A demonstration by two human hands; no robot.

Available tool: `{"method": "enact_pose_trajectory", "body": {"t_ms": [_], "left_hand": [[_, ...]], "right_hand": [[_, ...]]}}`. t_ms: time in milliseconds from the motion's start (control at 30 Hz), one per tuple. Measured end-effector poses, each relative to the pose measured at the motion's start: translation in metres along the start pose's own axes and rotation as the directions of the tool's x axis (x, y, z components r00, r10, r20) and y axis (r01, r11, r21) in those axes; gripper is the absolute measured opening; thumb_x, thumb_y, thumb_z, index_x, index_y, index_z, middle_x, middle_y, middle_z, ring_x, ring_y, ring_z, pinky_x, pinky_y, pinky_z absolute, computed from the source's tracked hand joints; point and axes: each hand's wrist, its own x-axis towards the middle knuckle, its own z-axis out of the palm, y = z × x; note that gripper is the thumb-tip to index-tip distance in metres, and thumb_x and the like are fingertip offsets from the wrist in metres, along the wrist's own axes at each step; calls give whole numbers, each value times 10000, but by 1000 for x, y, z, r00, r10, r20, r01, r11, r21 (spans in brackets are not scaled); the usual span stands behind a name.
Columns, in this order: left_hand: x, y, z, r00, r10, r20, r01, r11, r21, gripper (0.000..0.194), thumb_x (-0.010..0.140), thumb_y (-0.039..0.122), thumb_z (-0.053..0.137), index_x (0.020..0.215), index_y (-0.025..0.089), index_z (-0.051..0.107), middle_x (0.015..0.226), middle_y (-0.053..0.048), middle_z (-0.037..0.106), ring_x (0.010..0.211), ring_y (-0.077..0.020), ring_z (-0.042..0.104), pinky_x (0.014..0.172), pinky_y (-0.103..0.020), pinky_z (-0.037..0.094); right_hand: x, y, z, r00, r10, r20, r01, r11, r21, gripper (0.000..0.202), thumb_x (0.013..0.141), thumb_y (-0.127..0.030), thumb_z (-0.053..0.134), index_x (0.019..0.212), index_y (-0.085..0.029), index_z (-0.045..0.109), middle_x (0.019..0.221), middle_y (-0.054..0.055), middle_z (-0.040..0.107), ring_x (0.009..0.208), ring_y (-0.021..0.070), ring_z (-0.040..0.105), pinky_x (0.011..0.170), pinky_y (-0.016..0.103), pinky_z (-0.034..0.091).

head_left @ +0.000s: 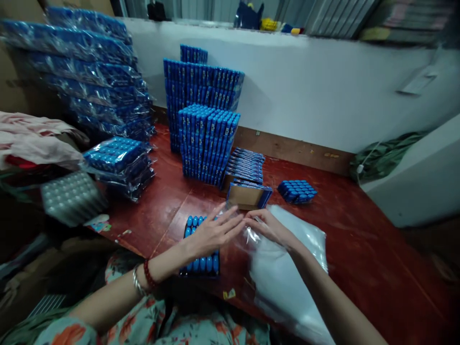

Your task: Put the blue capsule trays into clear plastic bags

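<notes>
A box of blue pieces (206,264) lay on the red surface (362,239), partly beneath the left hand (215,232), its fingers loosely spread; the right hand (271,227) pinched clear film (251,235) beside translucent plastic sheets (287,278); beyond stood tall blue stacks (206,143)

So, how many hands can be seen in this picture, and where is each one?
2: the left hand, partly hiding the block of blue pieces, and the right hand, at the clear plastic. No third hand shows.

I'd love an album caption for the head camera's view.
Left hand over a pack of blue pieces, right hand at clear plastic, above a red table, tall blue stacks behind.
</notes>
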Motion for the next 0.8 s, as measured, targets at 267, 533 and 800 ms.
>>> {"method": "enact_pose_trajectory", "body": {"t_ms": [267,533,800], "left_hand": [[14,-49,-17,906,-381,184,422,777,-467,213,824,69,477,905,154,655,886,-48,703,825,-162,640,728,-254,481],[38,-67,-43,878,-450,160,447,656,-609,65,760,94,489,734,144,522,710,3,554,630,-111,467,577,-221,345],[21,-69,-63,838,-499,223,540,816,-206,110,780,65,463,779,162,514,683,9,530,619,-131,471,545,-245,290]], "right_hand": [[-5,-46,-53,908,-256,-332,-130,582,-803,434,877,-176,403,1295,-223,513,1339,144,503,1170,342,487,960,605,334],[-3,-95,-5,823,-544,-164,287,647,-706,563,892,-322,470,1423,-220,310,1379,104,470,1265,276,429,1085,534,272],[24,-62,1,895,-397,-202,221,790,-572,156,866,-136,457,891,-194,600,795,13,673,713,148,613,621,229,375]]}}
